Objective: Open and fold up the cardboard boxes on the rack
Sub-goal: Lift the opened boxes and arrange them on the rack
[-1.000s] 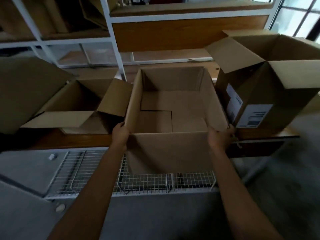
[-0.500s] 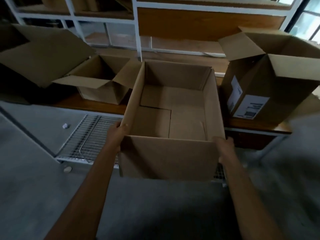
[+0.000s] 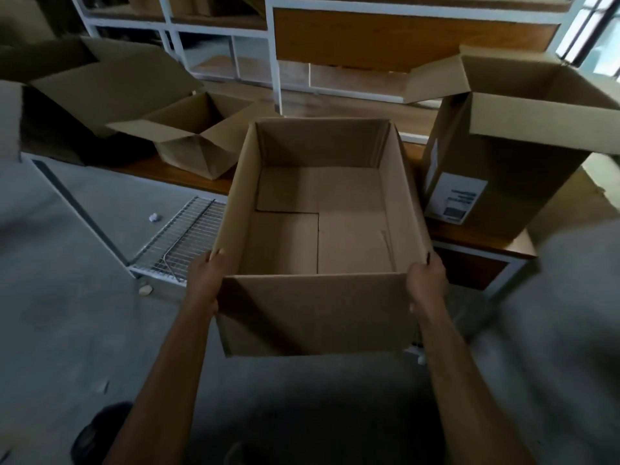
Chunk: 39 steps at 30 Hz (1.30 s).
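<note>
Centre frame, the open box [image 3: 318, 229] is empty, its bottom flaps folded shut. The left hand [image 3: 204, 280] and right hand [image 3: 426, 280] each clamp a near corner, holding it off the rack [image 3: 278, 78], over bare floor [image 3: 67, 297]. Two more open boxes stand at upper left [image 3: 191, 142] and upper right [image 3: 503, 156].

Two bare forearms, no sleeves, left hand [image 3: 204, 284] and right hand [image 3: 426, 282] ungloved.

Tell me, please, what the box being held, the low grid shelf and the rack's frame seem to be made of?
Held box: plain brown cardboard, matte, with creased, overlapping bottom flaps. Grid shelf: thin metal wire, pale and slightly shiny, crossing in a mesh. Rack frame: probably white-painted metal, judging by its slim square posts.
</note>
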Motion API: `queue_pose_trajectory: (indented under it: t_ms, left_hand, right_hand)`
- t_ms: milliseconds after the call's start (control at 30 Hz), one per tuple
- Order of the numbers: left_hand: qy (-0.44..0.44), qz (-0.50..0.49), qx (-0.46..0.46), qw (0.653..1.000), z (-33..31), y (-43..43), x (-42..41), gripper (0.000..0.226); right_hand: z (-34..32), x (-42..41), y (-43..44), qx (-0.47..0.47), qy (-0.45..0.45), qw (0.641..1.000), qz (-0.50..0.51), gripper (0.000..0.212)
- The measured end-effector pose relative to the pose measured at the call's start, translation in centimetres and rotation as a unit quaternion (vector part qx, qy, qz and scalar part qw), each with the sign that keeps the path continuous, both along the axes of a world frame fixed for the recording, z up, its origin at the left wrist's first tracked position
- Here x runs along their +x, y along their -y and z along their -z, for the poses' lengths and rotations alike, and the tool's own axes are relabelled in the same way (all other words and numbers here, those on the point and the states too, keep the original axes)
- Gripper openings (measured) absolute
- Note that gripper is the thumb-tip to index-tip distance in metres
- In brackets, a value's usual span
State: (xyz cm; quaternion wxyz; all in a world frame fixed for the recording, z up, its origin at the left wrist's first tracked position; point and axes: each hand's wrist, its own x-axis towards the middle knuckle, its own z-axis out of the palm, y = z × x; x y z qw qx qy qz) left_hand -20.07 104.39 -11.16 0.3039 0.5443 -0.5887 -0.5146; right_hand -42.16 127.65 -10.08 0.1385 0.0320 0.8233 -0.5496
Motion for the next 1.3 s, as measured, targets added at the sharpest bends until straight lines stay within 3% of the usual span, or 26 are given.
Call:
queue_pose_trajectory:
  t_ms: [267,567,867,1300]
  left_hand:
    - [-0.078,-0.076,-0.001,0.994,-1.4,-4.2,2.3,0.035]
    - [-0.141,-0.169,-0.013,0.975,-5.1,-2.8,7.4,0.035]
    - [-0.143,-0.244,-0.053,0.958,-9.6,3.6,16.1,0.037]
    - [-0.119,-0.226,-0.088,0.963,-16.0,18.9,28.7,0.034]
  right_hand:
    - [-1.3,0.1,-2.6,-0.063,-0.052,0.997,-0.017,0.060]
    - [-3.8,2.9,3.9,-0.165,-0.048,0.984,-0.047,0.060]
    - [-6.6,9.2,14.2,-0.211,-0.066,0.963,-0.153,0.055]
    - [-12.7,20.2,31.0,-0.286,-0.122,0.929,-0.200,0.051]
